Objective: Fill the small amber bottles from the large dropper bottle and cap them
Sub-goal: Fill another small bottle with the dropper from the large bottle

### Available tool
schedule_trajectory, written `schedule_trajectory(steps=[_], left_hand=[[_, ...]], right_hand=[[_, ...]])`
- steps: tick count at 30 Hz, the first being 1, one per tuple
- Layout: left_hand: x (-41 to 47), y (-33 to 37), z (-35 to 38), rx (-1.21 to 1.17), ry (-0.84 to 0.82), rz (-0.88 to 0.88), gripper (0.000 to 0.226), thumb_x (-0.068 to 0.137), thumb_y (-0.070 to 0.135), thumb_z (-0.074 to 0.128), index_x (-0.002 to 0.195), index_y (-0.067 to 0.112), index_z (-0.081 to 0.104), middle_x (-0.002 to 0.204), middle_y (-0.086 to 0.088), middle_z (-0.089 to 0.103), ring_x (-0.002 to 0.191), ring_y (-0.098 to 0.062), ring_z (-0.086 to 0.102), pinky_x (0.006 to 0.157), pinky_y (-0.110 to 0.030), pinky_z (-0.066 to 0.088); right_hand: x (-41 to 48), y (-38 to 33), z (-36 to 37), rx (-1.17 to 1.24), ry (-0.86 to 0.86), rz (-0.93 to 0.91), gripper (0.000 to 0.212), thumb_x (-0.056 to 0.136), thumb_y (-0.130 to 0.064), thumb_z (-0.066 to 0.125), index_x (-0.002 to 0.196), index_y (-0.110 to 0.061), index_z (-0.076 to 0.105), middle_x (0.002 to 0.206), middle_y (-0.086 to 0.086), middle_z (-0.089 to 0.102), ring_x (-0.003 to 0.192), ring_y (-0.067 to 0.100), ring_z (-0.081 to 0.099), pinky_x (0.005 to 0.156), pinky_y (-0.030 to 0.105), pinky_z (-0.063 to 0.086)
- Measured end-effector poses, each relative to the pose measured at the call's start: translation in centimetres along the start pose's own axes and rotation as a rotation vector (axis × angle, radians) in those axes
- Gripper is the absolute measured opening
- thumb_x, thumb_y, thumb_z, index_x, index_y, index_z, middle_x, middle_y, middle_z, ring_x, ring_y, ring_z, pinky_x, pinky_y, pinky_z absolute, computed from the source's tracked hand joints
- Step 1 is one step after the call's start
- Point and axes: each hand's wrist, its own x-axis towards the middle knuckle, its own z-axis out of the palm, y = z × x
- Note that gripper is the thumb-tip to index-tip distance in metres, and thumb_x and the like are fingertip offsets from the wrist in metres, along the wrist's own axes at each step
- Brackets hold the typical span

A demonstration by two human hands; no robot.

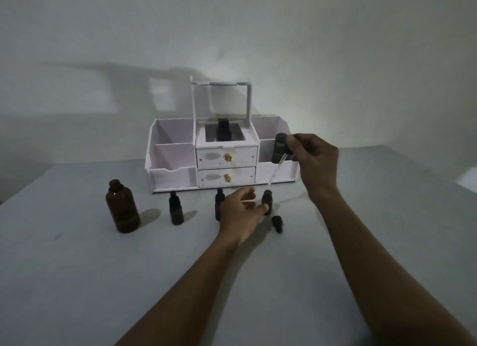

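Three small amber bottles (176, 208), one large bottle (123, 206) — right grip (313, 159) pinches the dropper (278, 168), left grip (240, 212) slack.

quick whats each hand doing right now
Left hand: open, fingertips touching the small open bottle.
Right hand: pinching the dropper.

One word can be read: "Kahf", in pale letters near the top of a dark bottle (277, 153). The bottle stands in the right front compartment of the white organizer (175, 171). The end of the word meets the fingers of the right hand (316, 159), which pinches a dropper (277, 168) in front of that bottle, so any further letters are hidden. Faint marks on the drawer fronts (242, 157) are too small to read.
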Motion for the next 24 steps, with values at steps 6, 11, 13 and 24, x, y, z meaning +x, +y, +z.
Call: schedule_trajectory(steps=[6, 11, 13, 24], left_hand=[[0.7, -0.4, 0.7, 0.053, -0.027, 0.069, 0.055, 0.076, 0.019, 0.081, 0.128, 0.017, 0.062, 0.122, 0.004, 0.067, 0.100, -0.007, 0.064, 0.082, -0.018, 0.051], [0.6, -0.3, 1.0, 0.075, -0.015, 0.104, 0.046, 0.076, 0.017, 0.082, 0.119, 0.016, 0.067, 0.117, 0.004, 0.069, 0.098, -0.006, 0.063, 0.086, -0.018, 0.049], [0.6, -0.2, 1.0, 0.079, -0.020, 0.123, 0.041, 0.077, 0.016, 0.080, 0.116, 0.016, 0.069, 0.115, 0.004, 0.070, 0.094, -0.004, 0.063, 0.083, -0.016, 0.047], [0.4, -0.3, 1.3, 0.075, 0.000, 0.132, 0.035, 0.078, 0.014, 0.079, 0.113, 0.017, 0.072, 0.105, 0.003, 0.074, 0.093, -0.010, 0.069, 0.092, -0.034, 0.055]], right_hand=[[0.2, 0.9, 0.0, -0.100, -0.025, -0.024, 0.011, 0.089, -0.014, 0.071, 0.098, -0.008, 0.075, 0.075, -0.011, 0.071, 0.065, -0.005, 0.067, 0.065, 0.014, 0.055], [0.0, 1.4, 0.1, -0.159, -0.029, -0.011, 0.019, 0.088, -0.020, 0.073, 0.100, -0.006, 0.076, 0.081, -0.001, 0.074, 0.069, -0.002, 0.068, 0.075, 0.032, 0.061], [0.1, 1.4, 0.0, -0.166, -0.023, -0.004, 0.019, 0.088, -0.021, 0.073, 0.100, -0.006, 0.076, 0.083, 0.001, 0.075, 0.069, 0.000, 0.068, 0.077, 0.037, 0.062], [-0.1, 1.5, 0.1, -0.181, -0.035, -0.010, 0.018, 0.088, -0.020, 0.073, 0.099, -0.006, 0.077, 0.082, 0.000, 0.074, 0.069, -0.001, 0.067, 0.077, 0.036, 0.062]])
